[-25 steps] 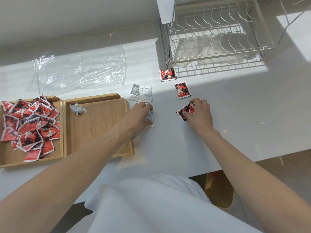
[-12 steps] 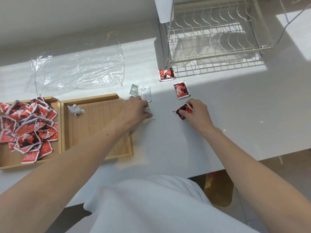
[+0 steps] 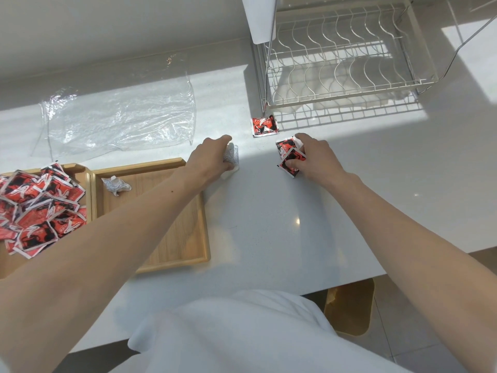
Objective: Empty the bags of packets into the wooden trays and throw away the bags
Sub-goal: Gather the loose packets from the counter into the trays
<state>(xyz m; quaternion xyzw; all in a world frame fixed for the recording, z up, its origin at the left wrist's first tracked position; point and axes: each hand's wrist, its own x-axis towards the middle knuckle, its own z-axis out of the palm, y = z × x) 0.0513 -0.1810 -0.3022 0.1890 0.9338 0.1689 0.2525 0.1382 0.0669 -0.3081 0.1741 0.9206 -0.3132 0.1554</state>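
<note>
Two wooden trays sit side by side at the left. The left tray (image 3: pixel 86 179) holds a heap of red packets (image 3: pixel 37 208). The right tray (image 3: pixel 177 238) holds one crumpled silver packet (image 3: pixel 115 185). My left hand (image 3: pixel 212 157) is just past that tray's far corner, closed on silver packets (image 3: pixel 232 157) on the counter. My right hand (image 3: pixel 314 157) grips two red packets (image 3: pixel 289 156), one overlapping the other. A third red packet (image 3: pixel 265 126) lies loose by the rack's foot. An empty clear plastic bag (image 3: pixel 121 117) lies flat behind the trays.
A wire dish rack (image 3: pixel 344 63) stands at the back right on the white counter (image 3: pixel 282 224). The counter's front edge runs close to my body, with a yellow-brown stool (image 3: pixel 349 308) below it on the floor.
My left hand has slid forward over the silver packets and covers them. My right hand moved forward with its red packet onto the second red packet.
</note>
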